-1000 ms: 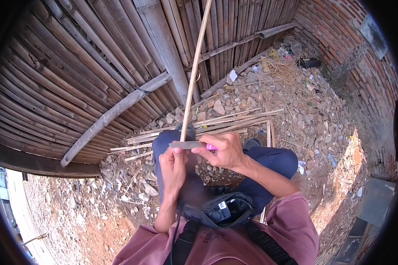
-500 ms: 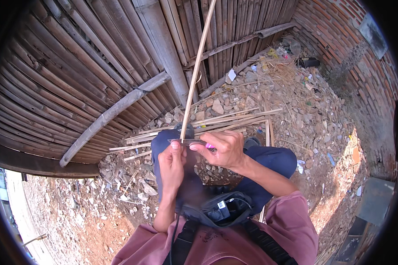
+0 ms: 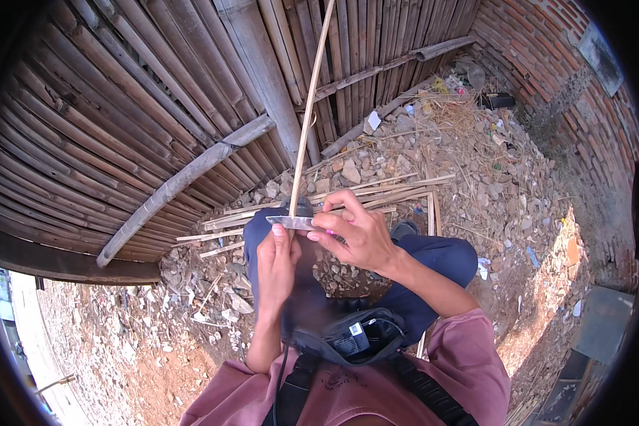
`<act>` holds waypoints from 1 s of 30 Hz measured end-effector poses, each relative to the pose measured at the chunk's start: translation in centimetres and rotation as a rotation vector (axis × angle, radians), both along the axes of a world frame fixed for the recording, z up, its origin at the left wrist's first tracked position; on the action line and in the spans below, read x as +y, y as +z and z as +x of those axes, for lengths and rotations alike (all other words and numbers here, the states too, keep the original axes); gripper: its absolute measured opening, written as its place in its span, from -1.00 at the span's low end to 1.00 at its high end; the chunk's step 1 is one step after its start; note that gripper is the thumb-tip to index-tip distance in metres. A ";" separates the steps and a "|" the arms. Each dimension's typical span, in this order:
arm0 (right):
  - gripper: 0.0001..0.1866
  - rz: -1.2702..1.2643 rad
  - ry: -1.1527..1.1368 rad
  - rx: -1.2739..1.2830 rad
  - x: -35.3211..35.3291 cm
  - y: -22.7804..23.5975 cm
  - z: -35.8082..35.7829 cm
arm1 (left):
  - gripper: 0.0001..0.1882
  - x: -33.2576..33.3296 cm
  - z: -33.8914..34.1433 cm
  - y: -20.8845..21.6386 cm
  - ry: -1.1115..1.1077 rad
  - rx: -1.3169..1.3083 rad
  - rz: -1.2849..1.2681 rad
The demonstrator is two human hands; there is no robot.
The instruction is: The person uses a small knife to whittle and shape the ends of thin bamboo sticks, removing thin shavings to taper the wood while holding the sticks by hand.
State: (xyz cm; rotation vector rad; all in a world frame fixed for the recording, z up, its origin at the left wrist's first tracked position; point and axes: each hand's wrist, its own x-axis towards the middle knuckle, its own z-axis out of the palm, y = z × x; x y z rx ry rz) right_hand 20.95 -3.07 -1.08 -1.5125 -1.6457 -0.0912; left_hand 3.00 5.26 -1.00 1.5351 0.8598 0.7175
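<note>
A long thin bamboo strip (image 3: 309, 106) rises from my hands toward the top of the view. My left hand (image 3: 275, 266) grips its lower end above my knees. My right hand (image 3: 355, 231) holds a knife (image 3: 291, 222) with a pink handle. The grey blade lies crosswise against the strip, just above my left thumb. I sit with my legs in blue trousers (image 3: 433, 259), and a black pouch (image 3: 344, 337) hangs at my chest.
A bamboo slat wall (image 3: 142, 106) with a thick upright pole (image 3: 259, 64) stands ahead. Several split bamboo strips (image 3: 362, 192) lie on stony rubble (image 3: 476, 163) beyond my knees. A brick wall (image 3: 582, 92) closes the right side. Reddish bare earth (image 3: 121, 355) lies at the lower left.
Both hands stay on the strip and the knife. The blade has shifted slightly along the strip; the strip leans much the same way.
</note>
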 end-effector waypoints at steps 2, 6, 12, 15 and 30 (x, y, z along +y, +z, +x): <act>-0.75 0.000 -0.006 -0.021 0.0 1.0 -0.1 | -0.25 0.2 -0.3 -0.1 -0.009 0.036 0.036; -0.78 0.040 0.028 0.116 0.3 0.2 0.3 | -0.25 0.3 -0.5 0.0 -0.047 0.049 0.033; -0.79 0.060 0.038 0.103 0.4 0.4 0.7 | -0.35 0.1 -0.4 0.2 -0.073 -0.026 -0.051; -0.78 0.012 0.018 0.077 0.3 0.9 0.6 | -0.40 0.0 -0.4 0.1 -0.060 -0.052 -0.084; -0.68 -0.027 -0.027 0.096 0.1 0.9 0.4 | -0.43 -0.1 -0.2 0.0 -0.059 -0.023 -0.049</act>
